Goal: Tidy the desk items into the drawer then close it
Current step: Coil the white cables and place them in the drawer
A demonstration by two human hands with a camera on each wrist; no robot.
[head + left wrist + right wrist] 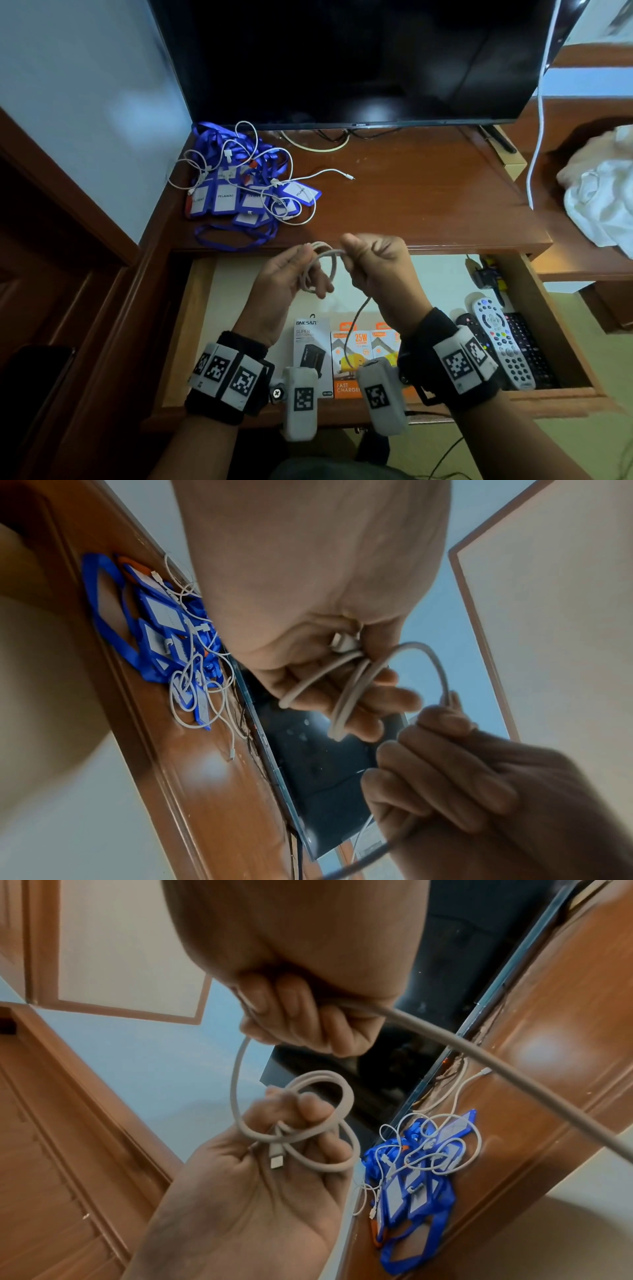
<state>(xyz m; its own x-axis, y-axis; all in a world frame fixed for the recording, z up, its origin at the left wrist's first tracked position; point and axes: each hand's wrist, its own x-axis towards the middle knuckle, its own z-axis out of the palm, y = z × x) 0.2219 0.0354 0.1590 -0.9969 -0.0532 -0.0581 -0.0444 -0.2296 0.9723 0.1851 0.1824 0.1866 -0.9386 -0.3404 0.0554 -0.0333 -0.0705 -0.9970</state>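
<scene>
Grey cable [320, 265] is mid-coiling above the open drawer [544, 308]; your left hand [291, 277] pinches the loops, your right hand [376, 267] is curled round the free run; next, wind in the hanging tail, then lower the coil.

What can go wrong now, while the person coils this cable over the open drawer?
1. The left hand pinches the cable loops only at the fingertips; the coil may spring open.
2. The free tail hangs from the right hand toward the charger boxes; it may snag there.
3. The thin white cables lie tangled with the blue lanyards, so lifting one probably drags others.
</scene>
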